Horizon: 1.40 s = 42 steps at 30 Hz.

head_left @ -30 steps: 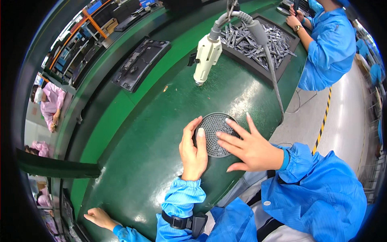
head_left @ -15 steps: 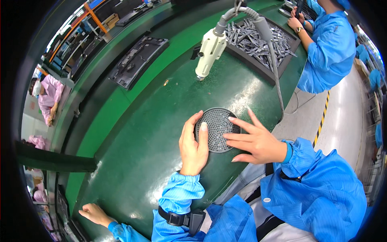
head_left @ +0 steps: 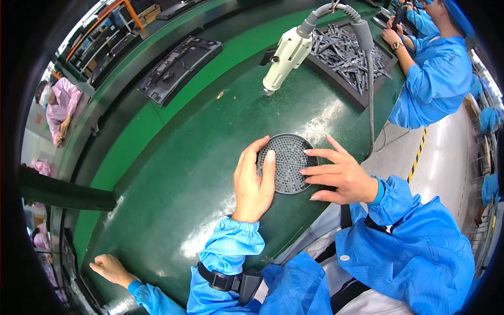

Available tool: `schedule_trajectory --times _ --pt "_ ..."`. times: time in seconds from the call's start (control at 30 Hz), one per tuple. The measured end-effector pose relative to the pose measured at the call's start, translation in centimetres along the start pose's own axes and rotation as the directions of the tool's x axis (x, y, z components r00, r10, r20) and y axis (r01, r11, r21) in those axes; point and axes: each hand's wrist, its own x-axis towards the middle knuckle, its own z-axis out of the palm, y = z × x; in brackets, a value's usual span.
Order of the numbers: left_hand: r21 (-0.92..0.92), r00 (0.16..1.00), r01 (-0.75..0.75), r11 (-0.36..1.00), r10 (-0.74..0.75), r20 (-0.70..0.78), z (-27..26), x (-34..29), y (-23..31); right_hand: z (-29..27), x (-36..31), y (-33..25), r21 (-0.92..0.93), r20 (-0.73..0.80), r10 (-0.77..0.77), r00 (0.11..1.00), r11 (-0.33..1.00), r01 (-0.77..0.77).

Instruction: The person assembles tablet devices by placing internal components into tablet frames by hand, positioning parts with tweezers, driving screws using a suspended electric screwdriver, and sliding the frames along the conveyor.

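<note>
A round grey plate (head_left: 283, 165), its face covered in small holes or dots, lies on the green worktable (head_left: 173, 173). My left hand (head_left: 253, 181) holds the plate by its left rim, thumb lying over the top and fingers along the outer edge. Over the plate's right side, my right hand (head_left: 341, 176) has its fingers spread, fingertips at or just above the surface. Small dark bits show near those fingertips, too small to name. Whether the right fingertips touch them I cannot tell.
A pale electric screwdriver (head_left: 286, 58) hangs beyond the plate, its grey cable running down at the right. Behind it stands a black tray (head_left: 362, 100) of dark strips. A black panel (head_left: 178, 68) lies far left. Co-workers (head_left: 438, 68) sit right; another's hand (head_left: 113, 270) rests lower left.
My right hand has drawn slightly right, toward the plate's edge, fingers still spread. My left hand keeps its hold on the rim. The whole view has shifted a little.
</note>
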Motion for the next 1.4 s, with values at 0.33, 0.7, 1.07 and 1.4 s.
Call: schedule_trajectory --times 0.33,0.7,1.07,1.4 --pt "-0.007 1.0 0.007 1.0 -0.007 0.003 -0.2 -0.2 0.5 2.4 1.4 -3.2 -0.033 -0.143 0.276 0.95 0.958 -0.283" --pt "0.025 0.995 0.095 0.995 -0.094 -0.043 -0.9 -0.1 0.8 -3.2 1.9 1.4 -0.03 0.098 0.399 0.912 0.917 -0.398" --pt "-0.107 0.974 0.218 0.97 -0.223 -0.035 -1.1 0.1 1.1 0.6 3.4 -1.1 -0.028 -0.076 0.44 0.895 0.896 -0.443" --pt "0.452 0.865 0.231 0.862 0.03 -0.5 -15.8 9.5 -7.7 -0.9 1.7 3.4 0.035 -0.244 0.585 0.774 0.802 -0.596"
